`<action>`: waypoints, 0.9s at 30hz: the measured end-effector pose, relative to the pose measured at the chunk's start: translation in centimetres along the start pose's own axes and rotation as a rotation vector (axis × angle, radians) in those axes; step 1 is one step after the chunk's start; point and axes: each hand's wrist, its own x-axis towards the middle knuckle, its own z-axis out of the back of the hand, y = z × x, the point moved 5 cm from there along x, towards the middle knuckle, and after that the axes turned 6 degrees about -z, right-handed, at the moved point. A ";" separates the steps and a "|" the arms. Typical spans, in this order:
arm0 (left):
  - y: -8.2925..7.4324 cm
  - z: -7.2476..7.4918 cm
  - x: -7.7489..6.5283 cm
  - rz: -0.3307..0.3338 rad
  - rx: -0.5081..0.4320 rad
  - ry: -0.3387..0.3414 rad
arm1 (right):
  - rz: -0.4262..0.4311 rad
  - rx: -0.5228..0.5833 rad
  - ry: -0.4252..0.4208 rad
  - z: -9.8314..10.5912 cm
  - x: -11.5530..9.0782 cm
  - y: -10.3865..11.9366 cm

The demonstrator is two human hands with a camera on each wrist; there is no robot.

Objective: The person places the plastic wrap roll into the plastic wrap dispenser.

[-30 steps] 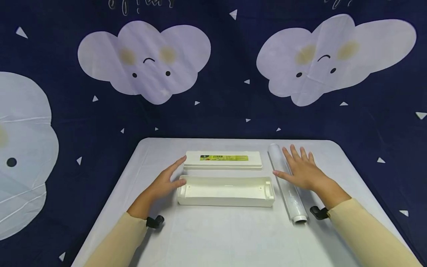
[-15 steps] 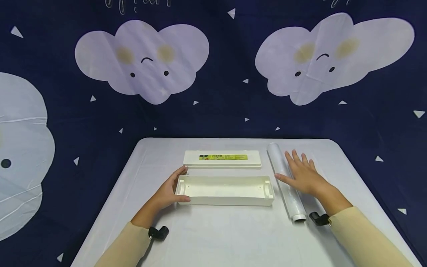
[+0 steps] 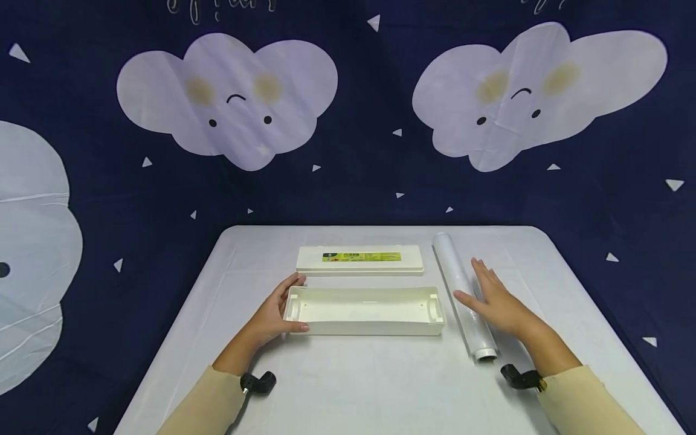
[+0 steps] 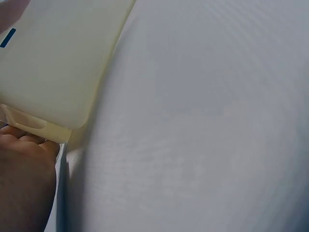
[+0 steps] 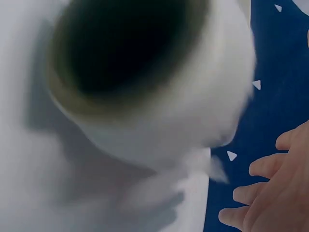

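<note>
The left hand (image 3: 272,315) holds the white box (image 3: 364,328), and the right hand (image 3: 496,303) is wide, its thumb over the roll (image 3: 474,324).

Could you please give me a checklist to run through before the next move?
1. Box open side up with nothing inside: ok.
2. Lid off the box: ok, it lies behind it, label up.
3. Left hand on the box: ok, it grips the left end.
4. Right hand holding the roll: not ok, its fingers are straight, not wrapped round it.
5. Right thumb touching the roll: cannot tell, it reaches over it but contact is unclear.
6. Roll parallel to the box: not ok, it lies at a slant to the box's right.
</note>
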 end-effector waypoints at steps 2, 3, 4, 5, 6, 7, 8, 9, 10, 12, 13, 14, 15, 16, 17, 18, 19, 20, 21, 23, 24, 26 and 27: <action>0.1 0.0 0.0 0.004 -0.002 -0.004 | -0.005 0.045 -0.012 -0.6 -0.5 -0.1; 0.1 0.0 0.0 0.004 -0.008 -0.004 | -0.012 0.065 -0.020 -0.9 -0.8 -0.2; 0.2 0.0 0.0 0.001 -0.013 -0.003 | -0.022 0.079 -0.030 -1.3 -1.1 -0.3; 0.2 0.0 0.0 -0.001 -0.017 -0.002 | -0.039 0.092 -0.038 -1.6 -1.3 -0.4; 0.3 0.0 0.0 -0.004 -0.025 0.001 | -0.059 0.103 -0.046 -2.0 -1.7 -0.6; 0.3 0.1 0.0 -0.005 -0.032 0.003 | -0.081 0.111 -0.052 -2.4 -2.0 -0.7; 0.3 0.1 0.0 -0.006 -0.040 0.006 | -0.108 0.119 -0.058 -2.7 -2.3 -0.8; 0.4 0.1 -0.1 -0.007 -0.047 0.008 | -0.135 0.125 -0.063 -3.1 -2.7 -1.0; 0.4 0.1 -0.1 -0.006 -0.050 0.010 | -0.162 0.130 -0.069 -3.5 -3.0 -1.1; 0.4 0.2 -0.1 -0.005 -0.056 0.012 | -0.200 0.148 -0.087 -4.1 -3.6 -1.3; 0.5 0.2 -0.1 -0.005 -0.057 0.011 | -0.215 0.160 -0.096 -4.3 -3.8 -1.4; 0.5 0.2 -0.1 -0.006 -0.060 0.010 | -0.226 0.173 -0.109 -4.6 -4.0 -1.4; 0.5 0.2 -0.1 -0.007 -0.065 0.010 | -0.235 0.185 -0.122 -4.8 -4.2 -1.5; 0.5 0.2 -0.1 -0.009 -0.072 0.012 | -0.240 0.199 -0.136 -4.9 -4.4 -1.5; 0.5 0.2 -0.1 -0.011 -0.078 0.014 | -0.245 0.213 -0.150 -5.1 -4.6 -1.5; 0.5 0.2 -0.1 -0.014 -0.086 0.016 | -0.251 0.225 -0.164 -5.2 -4.8 -1.5; 0.4 0.2 -0.1 -0.019 -0.094 0.018 | -0.257 0.237 -0.177 -5.3 -5.0 -1.4; 0.4 0.1 0.0 -0.023 -0.103 0.022 | -0.262 0.256 -0.193 -5.3 -5.1 -1.4; 0.4 0.1 0.0 -0.026 -0.108 0.026 | -0.269 0.281 -0.205 -5.3 -5.2 -1.4; 0.3 0.0 0.0 -0.032 -0.112 0.030 | -0.282 0.329 -0.225 -5.3 -5.4 -1.4; 0.3 0.0 0.0 -0.031 -0.111 0.029 | -0.288 0.350 -0.232 -5.3 -5.5 -1.3; 0.3 0.1 0.0 -0.032 -0.108 0.029 | -0.299 0.393 -0.236 -5.3 -5.6 -1.4; 0.3 0.1 0.0 -0.031 -0.104 0.029 | -0.306 0.401 -0.235 -5.3 -5.6 -1.4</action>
